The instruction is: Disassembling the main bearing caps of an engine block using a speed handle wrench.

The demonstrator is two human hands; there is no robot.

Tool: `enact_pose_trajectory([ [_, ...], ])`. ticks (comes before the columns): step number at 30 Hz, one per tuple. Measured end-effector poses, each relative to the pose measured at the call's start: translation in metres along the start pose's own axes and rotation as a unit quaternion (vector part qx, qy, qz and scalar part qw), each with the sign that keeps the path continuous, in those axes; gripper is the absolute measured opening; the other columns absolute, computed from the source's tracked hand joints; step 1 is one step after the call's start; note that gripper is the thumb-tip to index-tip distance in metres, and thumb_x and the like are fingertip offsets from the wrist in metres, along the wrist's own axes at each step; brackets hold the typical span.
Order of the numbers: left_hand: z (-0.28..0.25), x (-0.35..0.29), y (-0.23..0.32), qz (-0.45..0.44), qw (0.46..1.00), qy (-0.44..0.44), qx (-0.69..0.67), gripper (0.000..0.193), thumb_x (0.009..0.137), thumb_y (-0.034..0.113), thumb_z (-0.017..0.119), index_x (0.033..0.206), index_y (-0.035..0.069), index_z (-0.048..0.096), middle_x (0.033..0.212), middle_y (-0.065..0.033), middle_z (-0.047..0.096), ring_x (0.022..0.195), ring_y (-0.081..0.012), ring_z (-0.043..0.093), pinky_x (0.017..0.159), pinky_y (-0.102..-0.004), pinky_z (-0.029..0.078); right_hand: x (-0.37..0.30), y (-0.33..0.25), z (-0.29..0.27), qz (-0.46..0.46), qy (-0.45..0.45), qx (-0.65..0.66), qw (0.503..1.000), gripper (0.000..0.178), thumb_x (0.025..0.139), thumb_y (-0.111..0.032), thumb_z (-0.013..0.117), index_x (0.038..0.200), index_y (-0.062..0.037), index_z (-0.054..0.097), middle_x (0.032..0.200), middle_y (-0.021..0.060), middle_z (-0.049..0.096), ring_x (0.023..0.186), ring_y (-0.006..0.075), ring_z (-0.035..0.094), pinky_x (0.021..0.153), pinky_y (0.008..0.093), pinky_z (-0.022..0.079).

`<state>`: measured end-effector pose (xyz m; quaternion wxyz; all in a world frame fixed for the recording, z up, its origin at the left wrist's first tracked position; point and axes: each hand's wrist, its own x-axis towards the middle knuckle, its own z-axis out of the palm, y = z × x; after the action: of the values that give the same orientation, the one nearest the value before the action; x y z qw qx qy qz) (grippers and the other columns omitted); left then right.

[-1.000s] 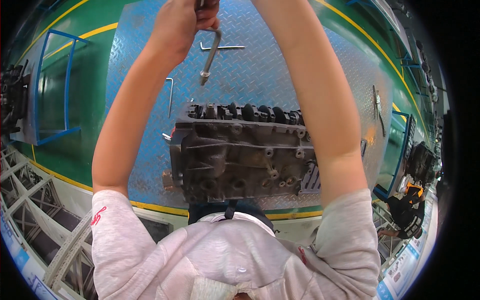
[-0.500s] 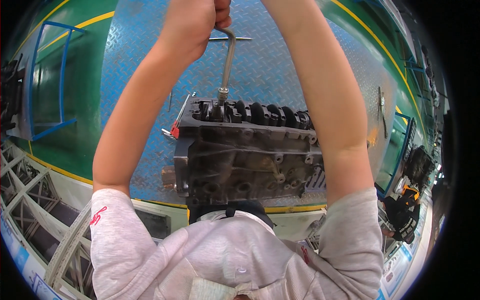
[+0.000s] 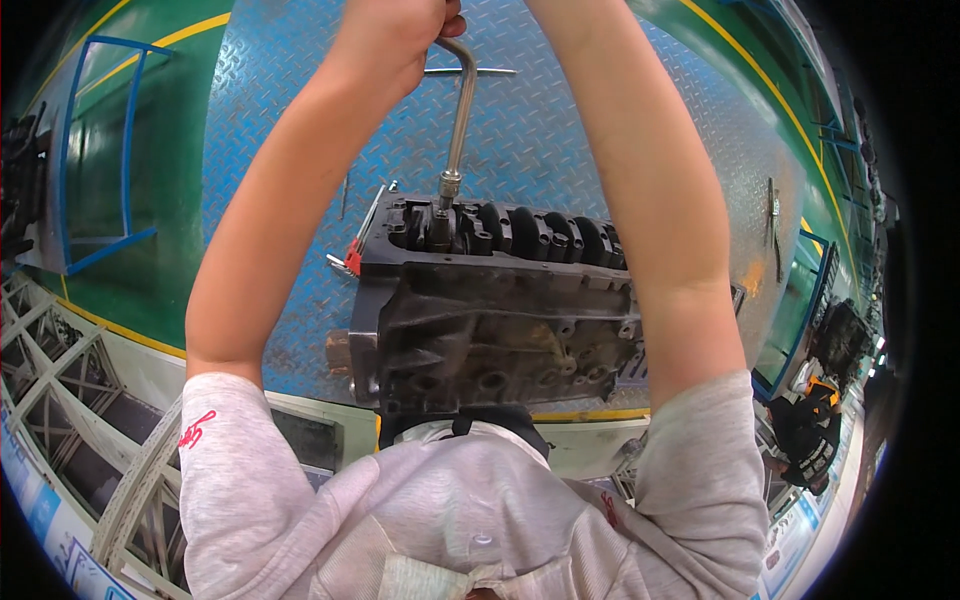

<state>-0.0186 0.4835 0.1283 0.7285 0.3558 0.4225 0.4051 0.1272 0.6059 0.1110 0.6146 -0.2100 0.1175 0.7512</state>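
At the top edge my left hand (image 3: 398, 35), partly cut off, is closed round the upper end of a bent steel socket wrench (image 3: 462, 110). The wrench slants down, and its socket sits among the parts at the left end of a dark engine block (image 3: 500, 320). Crankshaft lobes lie in a row along the block's open upper side. My right forearm (image 3: 660, 160) reaches up past the block's right end, and its hand is beyond the top edge. A red-holdered hex key set (image 3: 353, 258) rests on the block's left corner.
Under the block is a blue tread-plate platform (image 3: 290, 130). A thin metal rod (image 3: 490, 71) lies behind the wrench, and another tool (image 3: 774, 220) at far right. A blue frame (image 3: 128, 140) stands on the left. A person in dark clothes (image 3: 805, 430) is at lower right.
My left hand and the top of the wrench have shifted slightly up and to the right. The socket stays at the block's left end.
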Motion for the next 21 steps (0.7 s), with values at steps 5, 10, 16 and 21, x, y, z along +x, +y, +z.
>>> enact_pose_trajectory([
  [5,-0.004,0.016,-0.006,-0.026,0.998,0.045,0.024,0.042,0.107,0.048,0.046,0.08,0.016,0.048,0.058,0.0072,0.033,0.047,-0.0079,0.03,0.048,-0.0276,0.029,0.016,0.007,-0.019,-0.013,0.042,-0.031,0.999,0.025,0.103,-0.023,0.051,0.083,-0.0095,0.046,0.059,0.0032,0.041,0.053,0.0197,0.047,0.054,0.0333,0.046],
  [10,-0.024,0.039,-0.02,-0.048,0.998,0.0,-0.033,0.043,0.107,0.048,0.045,0.078,0.017,0.045,0.057,0.0075,0.031,0.044,-0.0077,0.027,0.045,-0.0272,0.027,0.023,-0.001,-0.032,0.024,0.003,-0.12,0.993,0.036,0.101,-0.036,0.056,0.075,-0.011,0.05,0.06,0.0039,0.043,0.054,0.0223,0.048,0.053,0.0329,0.047],
  [16,-0.076,0.083,-0.047,-0.123,0.99,-0.002,-0.073,0.033,0.1,0.037,0.054,0.076,0.018,0.041,0.057,0.0075,0.03,0.043,-0.0085,0.026,0.045,-0.0262,0.027,0.057,-0.036,-0.041,0.064,-0.114,-0.17,0.977,0.048,0.103,-0.052,0.038,0.071,-0.0165,0.04,0.054,-0.0024,0.031,0.044,0.0132,0.033,0.04,0.0286,0.028],
  [21,-0.05,0.137,-0.125,-0.177,0.972,-0.004,0.153,0.032,0.096,0.03,0.061,0.07,0.017,0.047,0.056,0.0039,0.037,0.044,-0.0133,0.035,0.042,-0.0307,0.03,0.078,-0.049,-0.029,0.065,-0.098,-0.28,0.953,0.048,0.106,-0.05,0.032,0.071,-0.0181,0.034,0.055,-0.0046,0.028,0.043,0.0114,0.027,0.04,0.0279,0.022],
])
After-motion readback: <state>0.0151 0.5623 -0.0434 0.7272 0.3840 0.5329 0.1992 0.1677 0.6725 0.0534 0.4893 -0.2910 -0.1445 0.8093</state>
